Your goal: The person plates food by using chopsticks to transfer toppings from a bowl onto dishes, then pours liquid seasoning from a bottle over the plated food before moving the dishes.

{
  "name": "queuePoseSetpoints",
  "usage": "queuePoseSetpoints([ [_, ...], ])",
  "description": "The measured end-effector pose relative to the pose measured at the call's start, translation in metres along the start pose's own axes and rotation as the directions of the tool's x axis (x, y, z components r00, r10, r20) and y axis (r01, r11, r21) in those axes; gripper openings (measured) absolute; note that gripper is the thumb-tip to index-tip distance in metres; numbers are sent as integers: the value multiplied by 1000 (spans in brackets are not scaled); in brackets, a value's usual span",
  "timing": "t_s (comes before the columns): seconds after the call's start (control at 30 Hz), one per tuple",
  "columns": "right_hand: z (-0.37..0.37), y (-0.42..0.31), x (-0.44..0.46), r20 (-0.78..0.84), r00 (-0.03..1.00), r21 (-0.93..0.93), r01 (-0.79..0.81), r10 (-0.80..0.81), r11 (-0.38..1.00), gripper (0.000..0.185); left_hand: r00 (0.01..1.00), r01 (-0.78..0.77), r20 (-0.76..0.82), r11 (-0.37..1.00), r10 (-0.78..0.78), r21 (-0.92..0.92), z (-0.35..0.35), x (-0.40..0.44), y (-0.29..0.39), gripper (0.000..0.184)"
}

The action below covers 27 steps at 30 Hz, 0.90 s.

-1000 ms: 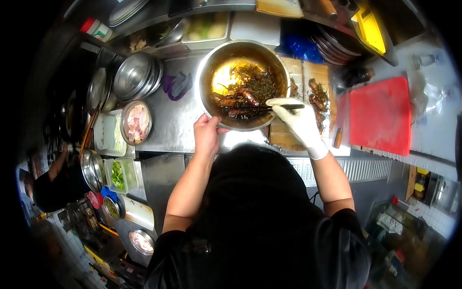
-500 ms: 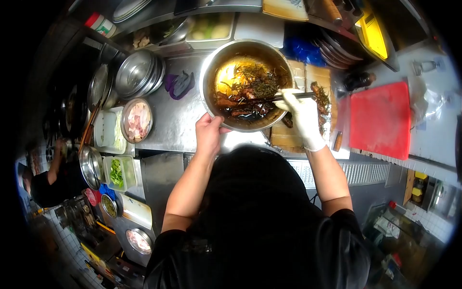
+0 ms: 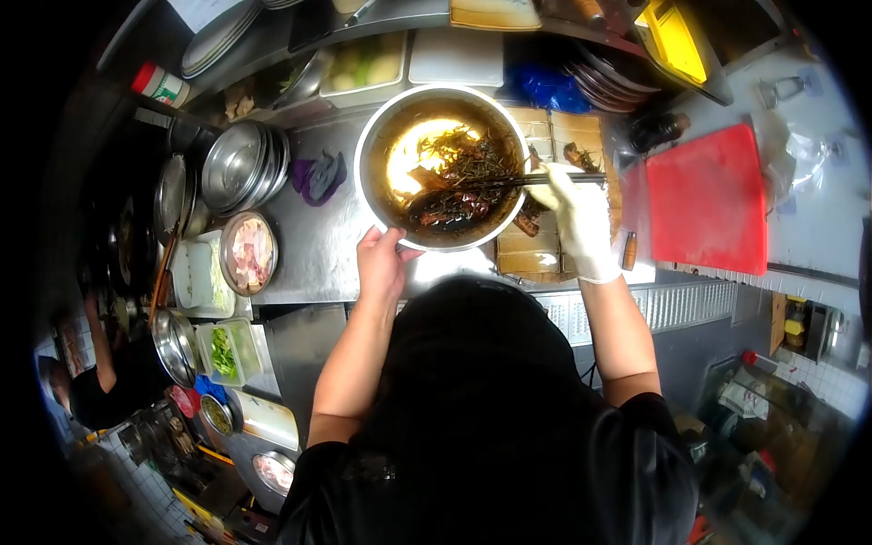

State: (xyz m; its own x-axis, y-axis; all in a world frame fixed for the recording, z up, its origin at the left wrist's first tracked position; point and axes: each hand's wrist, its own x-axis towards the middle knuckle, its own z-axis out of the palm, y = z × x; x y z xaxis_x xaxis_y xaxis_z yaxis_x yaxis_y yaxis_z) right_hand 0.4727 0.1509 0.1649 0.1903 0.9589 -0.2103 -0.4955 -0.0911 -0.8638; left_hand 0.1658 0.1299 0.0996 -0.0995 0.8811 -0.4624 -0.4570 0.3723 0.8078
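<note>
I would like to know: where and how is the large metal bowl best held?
Probably by the near-left rim of the large metal bowl, coming from the person's side, where the left hand grips it. The round rim is exposed there, while chopsticks in the right hand cross its right side.

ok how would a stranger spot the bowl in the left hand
Look over the steel counter, upper middle, for the large metal bowl. The bare left hand grips its near rim. Unlike the stacked metal bowls to its left, it contains dark, glossy food.
</note>
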Motion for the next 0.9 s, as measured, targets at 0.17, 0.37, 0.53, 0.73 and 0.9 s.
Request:
queuePoseSetpoints([
  [0.17, -48, -38, -10, -48, 979, -17, 195, -196, 981, 27, 1000, 12, 9, 1000, -12, -4, 8, 1, 5, 24],
  [0.37, -113, -96, -39, -192, 906, -286, 316, -377, 905, 24, 1000, 4, 12, 1000, -4, -4, 15, 5, 10, 26],
  [0.53, -147, -108, -60, -304, 840, -451, 289, -450, 844, 23, 1000, -14, 10, 1000, 14, 4, 5, 13, 6, 23],
  [0.73, -155, -96, -65, -323, 836, -539, 223, -444, 812, 23, 1000, -21, 13, 1000, 21, 20, 9, 12, 9, 24],
  [0.9, -147, -84, -69, -220, 849, -686, 215, -480, 695, 22, 999, -29, 14, 999, 28, 18, 11, 9, 11, 24],
])
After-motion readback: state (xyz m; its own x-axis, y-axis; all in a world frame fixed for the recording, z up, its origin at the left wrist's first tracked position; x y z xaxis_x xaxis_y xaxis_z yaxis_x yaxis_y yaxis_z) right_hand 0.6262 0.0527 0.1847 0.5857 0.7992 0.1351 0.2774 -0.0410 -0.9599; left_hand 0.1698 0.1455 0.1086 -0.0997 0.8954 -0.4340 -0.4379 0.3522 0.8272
